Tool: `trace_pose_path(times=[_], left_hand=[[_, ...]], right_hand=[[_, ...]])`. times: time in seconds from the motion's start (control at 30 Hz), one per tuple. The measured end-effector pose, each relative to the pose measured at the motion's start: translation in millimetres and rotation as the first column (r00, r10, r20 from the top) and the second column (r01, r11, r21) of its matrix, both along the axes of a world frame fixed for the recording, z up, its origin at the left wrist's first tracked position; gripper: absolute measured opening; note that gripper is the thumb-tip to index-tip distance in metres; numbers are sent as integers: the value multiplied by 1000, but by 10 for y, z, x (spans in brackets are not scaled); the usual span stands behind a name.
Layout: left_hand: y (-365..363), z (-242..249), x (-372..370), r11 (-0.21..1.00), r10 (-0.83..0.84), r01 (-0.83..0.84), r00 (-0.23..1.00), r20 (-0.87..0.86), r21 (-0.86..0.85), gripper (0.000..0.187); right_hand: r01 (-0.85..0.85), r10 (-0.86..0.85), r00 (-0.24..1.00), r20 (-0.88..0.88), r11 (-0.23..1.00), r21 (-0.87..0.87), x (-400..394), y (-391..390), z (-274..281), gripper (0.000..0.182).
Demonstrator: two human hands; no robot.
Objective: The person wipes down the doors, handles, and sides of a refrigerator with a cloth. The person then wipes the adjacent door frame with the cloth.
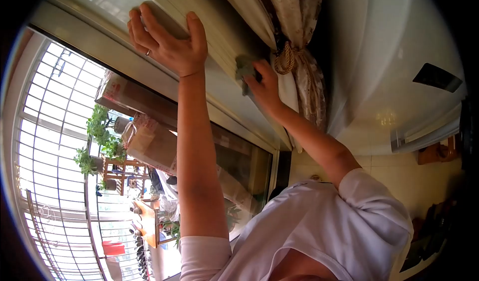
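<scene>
My left hand [169, 44] rests on the pale door frame [219, 64], fingers stretched out and thumb apart, with a ring on one finger. It holds nothing. Lower and to the right, my right hand [264, 86] grips a grey-green cloth [245, 71], pressed to the edge of the same frame. Part of the cloth is hidden by the fingers. Just beside this hand hangs a patterned curtain [312, 89], gathered by a twisted gold cord [285, 59].
A glass pane under my left arm shows cardboard boxes [152, 136], potted plants [100, 126] and a window grille [55, 176] beyond it. On the right stands a large glossy white surface [399, 41] with a dark label [437, 78]. Tiled floor [371, 168] lies below.
</scene>
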State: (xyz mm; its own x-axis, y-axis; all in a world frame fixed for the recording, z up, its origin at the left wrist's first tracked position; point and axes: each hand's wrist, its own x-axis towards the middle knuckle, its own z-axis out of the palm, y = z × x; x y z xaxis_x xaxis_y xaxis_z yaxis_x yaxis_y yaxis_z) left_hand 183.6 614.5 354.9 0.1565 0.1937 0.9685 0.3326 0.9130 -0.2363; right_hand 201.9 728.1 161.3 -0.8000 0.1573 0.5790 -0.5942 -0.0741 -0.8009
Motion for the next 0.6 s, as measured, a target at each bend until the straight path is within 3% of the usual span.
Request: trace_pose_path(times=[0.17,0.23,0.37,0.43,0.53,0.6], left_hand=[[-18,-5,11,998,-62,62,998,11,20,56],[-21,-8,15,995,-97,97,995,4,34,53],[-22,-16,18,986,-145,142,989,25,91,49],[2,2,43,981,-170,167,985,24,100,49],[2,7,37,981,-160,157,987,20,115,49],[12,-20,15,980,-160,157,987,12,120,49]], right_hand=[[64,-50,962,-270,997,46,2,-82,793,41],[397,-274,795,-542,910,122,-22,-171,857,48],[383,-259,722,-641,922,58,-273,-186,1267,51],[193,-160,699,-697,981,-31,-341,-165,1546,52],[182,-98,770,-631,981,70,-276,-134,1476,51],[166,-51,742,-669,980,109,-254,-99,1186,52]])
